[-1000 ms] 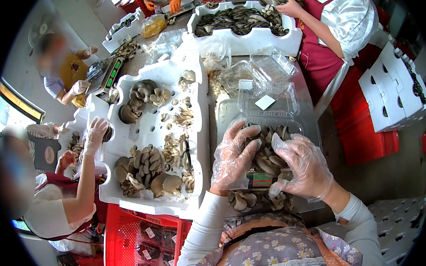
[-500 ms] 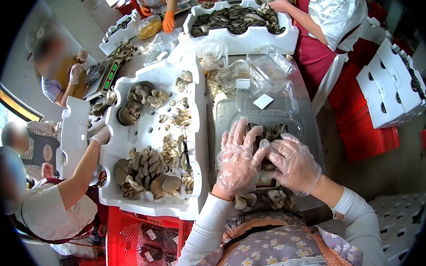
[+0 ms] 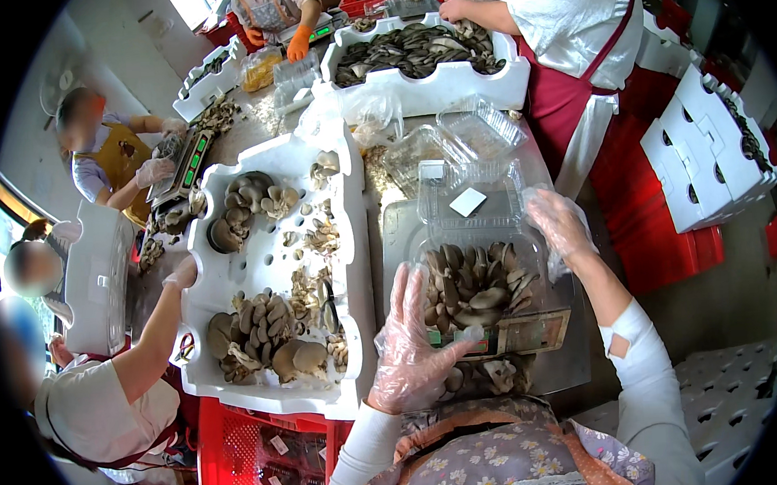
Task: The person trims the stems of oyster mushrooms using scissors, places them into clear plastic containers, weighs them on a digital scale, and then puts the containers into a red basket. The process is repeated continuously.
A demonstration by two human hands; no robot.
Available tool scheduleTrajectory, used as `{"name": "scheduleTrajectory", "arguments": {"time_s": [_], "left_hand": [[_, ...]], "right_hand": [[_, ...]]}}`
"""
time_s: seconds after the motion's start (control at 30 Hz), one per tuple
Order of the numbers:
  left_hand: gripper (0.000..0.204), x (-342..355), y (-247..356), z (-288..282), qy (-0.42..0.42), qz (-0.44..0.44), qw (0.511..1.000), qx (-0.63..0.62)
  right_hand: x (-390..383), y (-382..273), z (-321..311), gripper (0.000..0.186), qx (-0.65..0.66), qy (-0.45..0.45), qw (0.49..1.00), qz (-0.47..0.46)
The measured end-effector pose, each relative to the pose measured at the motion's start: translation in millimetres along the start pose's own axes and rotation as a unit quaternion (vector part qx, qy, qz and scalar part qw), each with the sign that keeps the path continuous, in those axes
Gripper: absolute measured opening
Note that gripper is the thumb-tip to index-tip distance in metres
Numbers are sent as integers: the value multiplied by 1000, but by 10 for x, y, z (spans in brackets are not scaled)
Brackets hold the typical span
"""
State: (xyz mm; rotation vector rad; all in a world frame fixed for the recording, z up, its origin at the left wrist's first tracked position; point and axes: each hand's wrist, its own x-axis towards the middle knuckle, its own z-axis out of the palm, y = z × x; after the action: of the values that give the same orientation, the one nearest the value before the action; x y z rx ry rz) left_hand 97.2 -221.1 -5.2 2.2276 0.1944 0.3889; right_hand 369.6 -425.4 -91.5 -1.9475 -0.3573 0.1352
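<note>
A clear plastic clamshell box, packed with grey-brown oyster mushrooms (image 3: 479, 286), rests on a scale (image 3: 534, 330) in front of me. Its clear lid (image 3: 482, 180) lies folded back, away from me, with a white square card (image 3: 468, 202) on it. My left hand (image 3: 416, 355), in a clear plastic glove, is beside the box's near left corner, fingers spread and empty. At the lid's right edge is my gloved right hand (image 3: 562, 225), its fingers stretched toward that edge and apart from the thumb; whether they touch it is unclear. Loose mushrooms (image 3: 501, 375) lie nearest my apron.
On the left stands a white foam crate (image 3: 358, 332) holding oyster mushrooms; a co-worker's gloved hand (image 3: 182, 273) touches its far-left edge. Beyond are empty clear clamshells (image 3: 479, 132) and another full foam crate (image 3: 512, 78). Several co-workers surround the table. Stacked foam crates (image 3: 709, 160) stand right.
Both my hands have come off the mushrooms. The left drew back toward me and to the left; the right moved out and away to the lid's right edge. The packed mushrooms now show fully.
</note>
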Motion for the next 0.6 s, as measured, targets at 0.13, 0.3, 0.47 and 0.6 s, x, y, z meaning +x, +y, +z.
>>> {"name": "scheduleTrajectory", "arguments": {"time_s": [0.13,0.3,0.47,0.6], "left_hand": [[113,-21,-190,235,36,-12,999,-3],[110,3,-167,284,53,-35,998,-2],[101,-94,-291,444,90,-83,979,-163],[89,-207,-76,275,53,-142,942,-299]], "right_hand": [[388,-310,131,41,202,-90,962,159],[387,-750,34,33,328,-158,930,50],[-598,-1394,-314,45,-181,-173,841,-479],[-1227,-1082,-377,39,-365,-170,768,-497]]}}
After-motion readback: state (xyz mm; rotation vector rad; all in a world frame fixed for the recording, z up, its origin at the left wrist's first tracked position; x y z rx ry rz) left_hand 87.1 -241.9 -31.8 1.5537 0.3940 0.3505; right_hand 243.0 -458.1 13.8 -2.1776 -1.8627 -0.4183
